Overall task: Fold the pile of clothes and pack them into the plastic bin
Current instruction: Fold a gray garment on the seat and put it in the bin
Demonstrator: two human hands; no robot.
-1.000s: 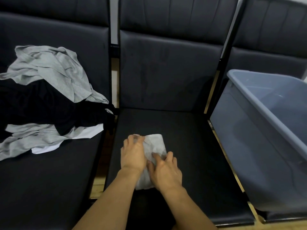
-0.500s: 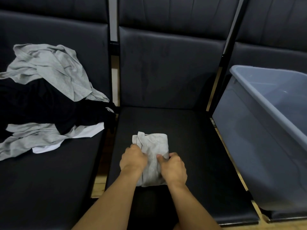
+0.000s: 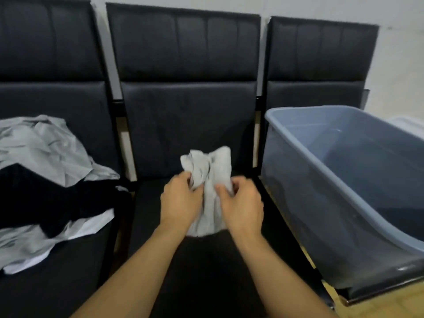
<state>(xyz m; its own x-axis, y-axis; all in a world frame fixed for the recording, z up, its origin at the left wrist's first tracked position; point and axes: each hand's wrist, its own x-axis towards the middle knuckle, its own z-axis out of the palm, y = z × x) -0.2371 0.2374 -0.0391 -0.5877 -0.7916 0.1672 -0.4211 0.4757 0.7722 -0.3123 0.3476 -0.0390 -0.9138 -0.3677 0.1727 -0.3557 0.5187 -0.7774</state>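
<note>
Along a pale wall (image 3: 399,53) we see a row of three black padded chairs, and over the middle seat (image 3: 206,271) we hold a small folded grey garment (image 3: 212,193) between both hands. Our left hand (image 3: 180,203) has its grip curled round the cloth's left edge, and our right hand (image 3: 243,203) pinches its right side, thumb on the front. On the left seat (image 3: 57,290) lies the pile of clothes (image 3: 46,184), grey, black and white, crumpled and unfolded. The blue plastic bin (image 3: 344,214) stands on the right seat, just beside our right hand, something dark in its bottom. Yellowish wooden floor (image 3: 390,304) shows below the bin.
</note>
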